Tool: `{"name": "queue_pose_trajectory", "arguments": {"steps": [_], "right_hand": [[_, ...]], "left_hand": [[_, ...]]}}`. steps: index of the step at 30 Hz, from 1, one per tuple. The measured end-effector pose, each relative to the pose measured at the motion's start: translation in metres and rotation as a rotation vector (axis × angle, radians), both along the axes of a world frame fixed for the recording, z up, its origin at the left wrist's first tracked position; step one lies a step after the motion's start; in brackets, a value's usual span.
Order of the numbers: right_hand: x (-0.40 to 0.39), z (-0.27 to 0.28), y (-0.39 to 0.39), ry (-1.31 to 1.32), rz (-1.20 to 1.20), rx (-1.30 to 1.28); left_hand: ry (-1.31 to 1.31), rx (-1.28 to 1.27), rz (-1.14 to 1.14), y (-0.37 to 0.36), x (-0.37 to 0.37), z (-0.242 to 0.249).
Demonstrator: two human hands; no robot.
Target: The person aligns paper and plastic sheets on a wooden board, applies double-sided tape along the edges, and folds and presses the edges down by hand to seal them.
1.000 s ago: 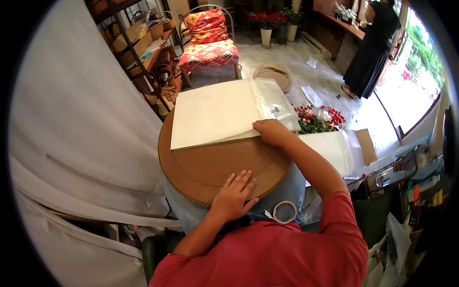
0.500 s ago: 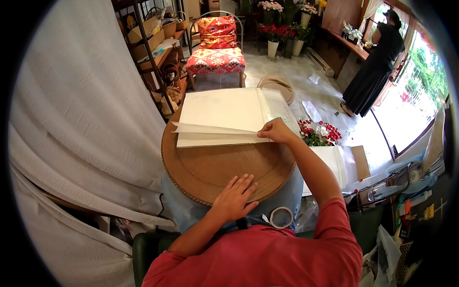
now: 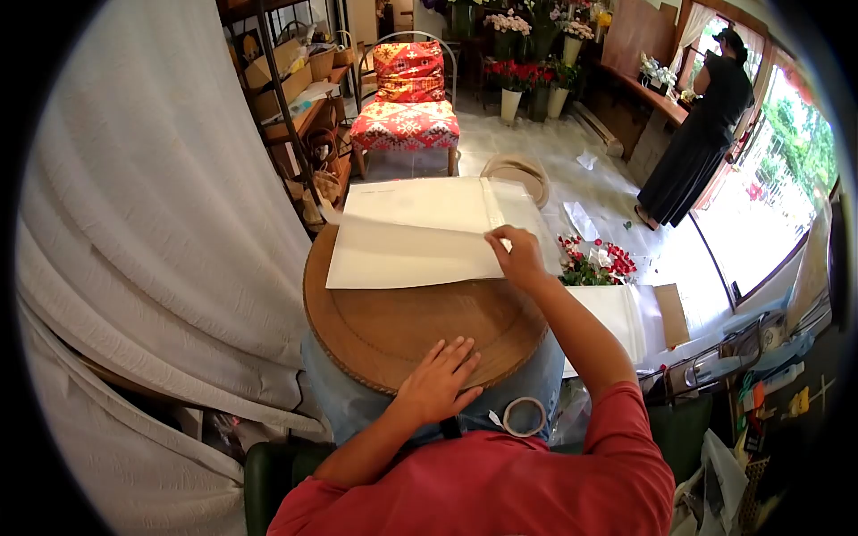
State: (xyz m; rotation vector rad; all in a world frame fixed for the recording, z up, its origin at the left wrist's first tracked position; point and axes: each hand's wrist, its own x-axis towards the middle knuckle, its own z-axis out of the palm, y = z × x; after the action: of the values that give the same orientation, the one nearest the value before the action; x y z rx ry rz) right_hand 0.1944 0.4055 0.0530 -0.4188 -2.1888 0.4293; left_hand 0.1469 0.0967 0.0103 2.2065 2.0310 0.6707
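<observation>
My right hand point(image 3: 517, 255) pinches the right end of the near edge of a thin white sheet point(image 3: 429, 204), which is lifted and curls up at its left corner. Under it lies another white surface point(image 3: 411, 259). Clear plastic point(image 3: 523, 207) shows along the right side of the stack. All this rests on a round brown tabletop point(image 3: 420, 326) with a rope-like rim, over my knees. My left hand point(image 3: 438, 380) lies flat on the tabletop's near edge, fingers spread, holding nothing. A roll of tape point(image 3: 507, 417) sits in my lap.
A bouquet of red and white flowers point(image 3: 601, 261) and more white sheets point(image 3: 599, 313) are at my right. A white curtain point(image 3: 161, 223) hangs at left. Ahead is a red patterned chair point(image 3: 405, 125). A person in black point(image 3: 702, 134) stands by the window.
My right hand has moved slightly away from me and turned, carrying the sheet's edge back. More of the white surface beneath is uncovered. My left hand has stayed on the tabletop's edge.
</observation>
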Motion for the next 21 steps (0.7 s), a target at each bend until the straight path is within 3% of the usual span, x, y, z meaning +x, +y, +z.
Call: {"name": "queue_pose_trajectory", "arguments": {"steps": [1,3,5,7,11,14,21], "right_hand": [[0.002,0.016,-0.008,-0.006,-0.001,-0.01],[0.009,0.036,-0.024,0.185,0.079,0.359],[0.021,0.032,-0.038,0.167,0.103,0.421],[0.039,0.022,-0.049,-0.038,0.217,0.508],[0.059,-0.022,-0.045,-0.206,0.2,0.347],[0.06,-0.045,-0.042,-0.191,0.19,0.157],[0.047,-0.056,-0.023,-0.226,0.114,0.135]], "left_hand": [[0.003,0.019,0.004,0.0,0.0,0.0],[-0.038,0.054,0.006,-0.001,0.001,0.002],[-0.076,0.098,0.007,-0.004,0.001,0.0],[-0.248,0.315,0.02,-0.006,-0.004,-0.003],[-0.341,0.469,0.126,-0.004,-0.02,0.007],[-0.155,0.502,0.243,0.012,-0.047,0.013],[0.051,0.216,0.382,0.059,-0.105,0.0]]}}
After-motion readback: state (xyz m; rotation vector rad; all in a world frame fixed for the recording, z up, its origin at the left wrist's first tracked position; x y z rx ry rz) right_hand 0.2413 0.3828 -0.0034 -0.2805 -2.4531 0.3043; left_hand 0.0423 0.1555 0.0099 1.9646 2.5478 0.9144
